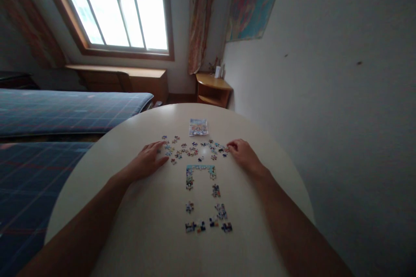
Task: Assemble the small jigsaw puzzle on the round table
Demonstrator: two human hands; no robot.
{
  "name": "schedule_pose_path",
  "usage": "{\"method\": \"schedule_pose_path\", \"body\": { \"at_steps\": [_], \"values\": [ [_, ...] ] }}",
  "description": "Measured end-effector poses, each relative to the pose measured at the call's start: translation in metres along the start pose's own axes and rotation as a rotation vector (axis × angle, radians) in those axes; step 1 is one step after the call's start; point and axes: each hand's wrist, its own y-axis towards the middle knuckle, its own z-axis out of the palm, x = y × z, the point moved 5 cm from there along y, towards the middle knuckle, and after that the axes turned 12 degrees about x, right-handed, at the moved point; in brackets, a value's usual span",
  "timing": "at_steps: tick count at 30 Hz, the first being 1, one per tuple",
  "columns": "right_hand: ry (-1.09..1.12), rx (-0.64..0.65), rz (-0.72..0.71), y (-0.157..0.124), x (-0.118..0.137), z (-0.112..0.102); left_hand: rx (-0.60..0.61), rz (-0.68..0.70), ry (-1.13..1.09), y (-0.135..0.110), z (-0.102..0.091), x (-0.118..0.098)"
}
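Observation:
Loose jigsaw pieces (pixel 192 151) lie scattered in a band across the round table. At the band's left end my left hand (pixel 152 159) rests open, fingers stretched out and thumb apart, beside several pieces. My right hand (pixel 242 154) is at the right end, its fingers curled together with the tips against the pieces (pixel 224 149) there; whether one is pinched between them is too small to tell. Nearer me, joined pieces form a frame top (pixel 200 167) with two short sides. Separate pieces (pixel 216 190) continue the outline down to a bottom row (pixel 195 227).
A small printed picture sheet (pixel 198 127) lies beyond the pieces on the pale round table (pixel 156 233). To the left are beds with blue plaid covers (pixel 65 112). A wooden corner cabinet (pixel 212 82) stands behind, and a white wall (pixel 325 108) runs along the right.

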Motion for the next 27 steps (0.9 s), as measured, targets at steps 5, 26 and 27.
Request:
{"method": "schedule_pose_path", "body": {
  "at_steps": [5,26,27],
  "values": [
    [0.015,-0.119,0.073,0.000,-0.014,0.002,-0.113,-0.036,-0.023,0.002,-0.007,0.013],
    [-0.019,-0.161,0.112,0.004,-0.022,0.016,-0.211,-0.016,-0.067,0.011,-0.003,0.012],
    [-0.025,-0.160,0.108,0.004,-0.022,0.016,-0.203,-0.006,-0.062,0.011,-0.001,0.009]
  ]
}}
